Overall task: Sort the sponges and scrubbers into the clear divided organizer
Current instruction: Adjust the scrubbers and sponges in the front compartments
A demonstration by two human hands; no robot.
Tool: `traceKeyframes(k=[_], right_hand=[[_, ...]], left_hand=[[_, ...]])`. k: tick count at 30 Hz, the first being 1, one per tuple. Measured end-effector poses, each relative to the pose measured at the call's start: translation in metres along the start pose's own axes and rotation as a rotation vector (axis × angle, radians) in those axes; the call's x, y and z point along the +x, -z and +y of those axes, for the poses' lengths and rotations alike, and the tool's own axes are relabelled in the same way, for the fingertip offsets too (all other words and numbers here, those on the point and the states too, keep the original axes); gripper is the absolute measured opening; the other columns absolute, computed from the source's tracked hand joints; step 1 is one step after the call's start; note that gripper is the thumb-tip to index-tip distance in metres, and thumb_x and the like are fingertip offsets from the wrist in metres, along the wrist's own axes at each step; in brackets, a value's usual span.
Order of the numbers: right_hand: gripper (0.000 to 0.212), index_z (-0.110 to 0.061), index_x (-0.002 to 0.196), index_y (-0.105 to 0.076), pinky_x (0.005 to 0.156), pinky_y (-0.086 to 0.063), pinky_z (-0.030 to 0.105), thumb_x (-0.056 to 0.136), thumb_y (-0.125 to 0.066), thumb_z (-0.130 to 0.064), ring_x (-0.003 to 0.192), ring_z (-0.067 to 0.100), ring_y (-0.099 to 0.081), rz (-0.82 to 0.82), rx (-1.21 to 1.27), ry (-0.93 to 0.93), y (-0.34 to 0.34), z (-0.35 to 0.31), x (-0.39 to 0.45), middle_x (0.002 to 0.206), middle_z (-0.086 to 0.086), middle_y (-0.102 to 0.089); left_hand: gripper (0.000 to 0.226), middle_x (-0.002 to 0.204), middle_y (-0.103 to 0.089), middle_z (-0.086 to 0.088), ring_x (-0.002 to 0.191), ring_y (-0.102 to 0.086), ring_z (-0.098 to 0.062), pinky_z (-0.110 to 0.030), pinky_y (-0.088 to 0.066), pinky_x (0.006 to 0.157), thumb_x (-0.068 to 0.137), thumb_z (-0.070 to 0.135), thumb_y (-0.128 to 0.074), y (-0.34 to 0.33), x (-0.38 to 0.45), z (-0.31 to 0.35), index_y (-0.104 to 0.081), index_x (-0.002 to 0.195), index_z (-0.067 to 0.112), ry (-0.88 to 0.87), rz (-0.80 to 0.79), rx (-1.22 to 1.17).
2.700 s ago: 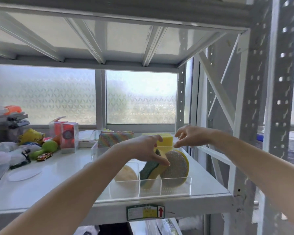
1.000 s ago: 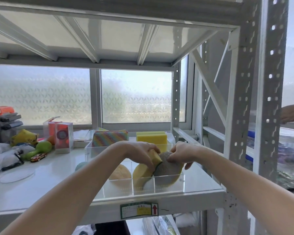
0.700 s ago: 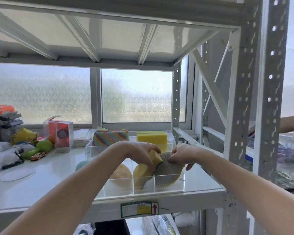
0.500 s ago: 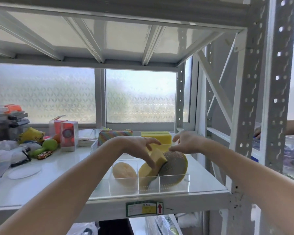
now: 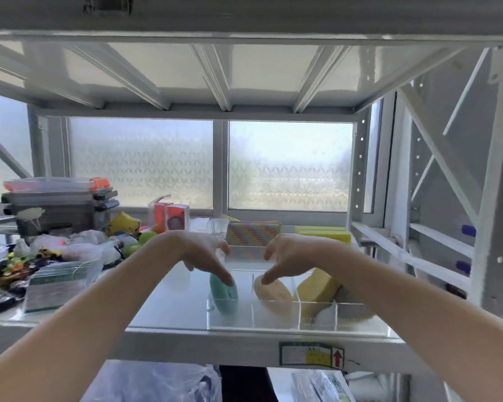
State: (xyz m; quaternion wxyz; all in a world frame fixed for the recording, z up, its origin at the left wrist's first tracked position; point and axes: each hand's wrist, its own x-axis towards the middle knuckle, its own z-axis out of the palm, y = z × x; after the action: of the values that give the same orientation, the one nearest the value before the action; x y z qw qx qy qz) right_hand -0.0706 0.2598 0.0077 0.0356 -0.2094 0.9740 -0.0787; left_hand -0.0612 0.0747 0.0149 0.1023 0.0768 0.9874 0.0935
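Note:
The clear divided organizer [image 5: 273, 316] sits at the shelf's front edge. Its front row holds a teal sponge [image 5: 224, 295] at the left, then a tan oval sponge [image 5: 274, 291], then a yellow sponge [image 5: 317, 288] leaning right. A round scrubber [image 5: 360, 314] at the far right is mostly hidden by my right forearm. My left hand [image 5: 204, 253] hangs over the teal sponge with its thumb tip on the sponge's top. My right hand [image 5: 291, 255] has its thumb tip on the tan sponge. Neither hand grips anything. A rainbow-striped sponge [image 5: 253, 233] and stacked yellow sponges [image 5: 323, 235] stand behind.
The shelf's left half is crowded: stacked grey cases [image 5: 58, 200], plastic bags and toys [image 5: 79, 245], orange boxes [image 5: 169, 217], a clear tub [image 5: 60, 281]. The rack's perforated upright [image 5: 500, 216] stands close on the right. The upper shelf [image 5: 244, 33] is low overhead.
Both hands let go of the yellow sponge and round scrubber and moved left onto the teal and tan sponges. The view has shifted left and down.

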Motion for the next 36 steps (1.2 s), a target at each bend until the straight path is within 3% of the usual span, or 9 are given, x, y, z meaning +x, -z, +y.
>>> traceKeyframes(k=[4,7,10,13,18,23,26,31,36], right_hand=[[0.062,-0.005,0.135,-0.048,0.072,-0.055,0.03,0.085,-0.068,-0.035,0.089,0.023,-0.058,-0.153,-0.002,-0.07,-0.022,-0.011,0.014,0.127,0.016,-0.059],[0.06,-0.005,0.133,-0.05,0.071,-0.055,0.031,0.085,-0.066,-0.037,0.092,0.025,-0.063,-0.146,-0.028,-0.104,-0.029,-0.012,0.017,0.124,0.015,-0.061],[0.055,-0.005,0.13,-0.053,0.061,-0.056,0.027,0.085,-0.066,-0.034,0.092,0.026,-0.067,-0.124,-0.038,-0.126,-0.03,-0.013,0.019,0.12,0.015,-0.063],[0.045,-0.002,0.124,-0.055,0.046,-0.054,0.023,0.085,-0.063,-0.025,0.077,0.026,-0.066,-0.083,0.072,-0.157,-0.02,-0.011,0.018,0.112,0.017,-0.065],[0.033,0.003,0.117,-0.056,0.058,-0.059,0.032,0.087,-0.058,-0.012,0.093,0.035,-0.072,-0.039,0.346,-0.207,-0.008,-0.002,0.013,0.089,0.013,-0.063],[0.034,0.0,0.12,-0.06,0.071,-0.062,0.034,0.089,-0.057,-0.014,0.094,0.029,-0.071,0.022,0.196,-0.202,-0.019,0.005,0.011,0.109,0.015,-0.067],[0.032,-0.001,0.115,-0.064,0.071,-0.061,0.032,0.086,-0.057,-0.013,0.086,0.025,-0.07,0.063,0.111,-0.192,-0.022,0.009,0.014,0.106,0.012,-0.067],[0.032,-0.002,0.116,-0.064,0.074,-0.059,0.03,0.086,-0.06,-0.013,0.077,0.019,-0.061,0.041,0.056,-0.187,-0.027,0.008,0.018,0.106,0.012,-0.066],[0.032,-0.003,0.115,-0.063,0.059,-0.054,0.024,0.085,-0.061,-0.013,0.074,0.02,-0.058,0.035,0.034,-0.171,-0.026,0.008,0.017,0.096,0.008,-0.062]], left_hand=[[0.071,0.134,-0.053,-0.013,0.103,-0.062,-0.023,-0.032,-0.054,0.087,0.083,0.041,-0.066,-0.012,0.003,-0.012,-0.033,0.142,0.019,0.031,-0.034,-0.048],[0.069,0.125,-0.061,-0.013,0.074,-0.06,-0.012,-0.024,-0.053,0.068,0.082,0.041,-0.066,-0.02,0.01,-0.01,-0.037,0.14,0.018,-0.008,-0.019,-0.063],[0.067,0.118,-0.064,-0.01,0.066,-0.056,-0.008,-0.019,-0.047,0.057,0.08,0.043,-0.068,-0.024,0.016,-0.003,-0.042,0.136,0.017,-0.054,0.014,-0.076],[0.065,0.117,-0.064,-0.01,0.071,-0.058,-0.012,-0.024,-0.051,0.064,0.077,0.045,-0.071,-0.027,0.021,0.007,-0.049,0.13,0.014,-0.088,0.046,-0.06],[0.057,0.101,-0.064,-0.007,0.074,-0.06,-0.013,-0.021,-0.052,0.063,0.082,0.034,-0.069,-0.025,0.025,0.02,-0.051,0.131,0.011,-0.101,-0.078,-0.103],[0.057,0.112,-0.065,-0.013,0.084,-0.061,-0.016,-0.022,-0.052,0.067,0.084,0.027,-0.068,-0.02,0.028,0.026,-0.049,0.135,0.009,-0.096,-0.125,-0.061],[0.059,0.124,-0.062,-0.014,0.087,-0.061,-0.018,-0.023,-0.053,0.07,0.085,0.024,-0.067,-0.021,0.03,0.029,-0.046,0.138,0.008,-0.087,-0.153,-0.039],[0.053,0.123,-0.062,-0.013,0.096,-0.065,-0.024,-0.027,-0.053,0.081,0.088,0.023,-0.062,-0.017,0.03,0.03,-0.047,0.137,0.009,-0.071,-0.215,-0.057],[0.05,0.126,-0.063,-0.014,0.091,-0.064,-0.02,-0.027,-0.053,0.083,0.088,0.023,-0.062,-0.015,0.032,0.024,-0.051,0.133,0.006,-0.058,-0.225,-0.067]])
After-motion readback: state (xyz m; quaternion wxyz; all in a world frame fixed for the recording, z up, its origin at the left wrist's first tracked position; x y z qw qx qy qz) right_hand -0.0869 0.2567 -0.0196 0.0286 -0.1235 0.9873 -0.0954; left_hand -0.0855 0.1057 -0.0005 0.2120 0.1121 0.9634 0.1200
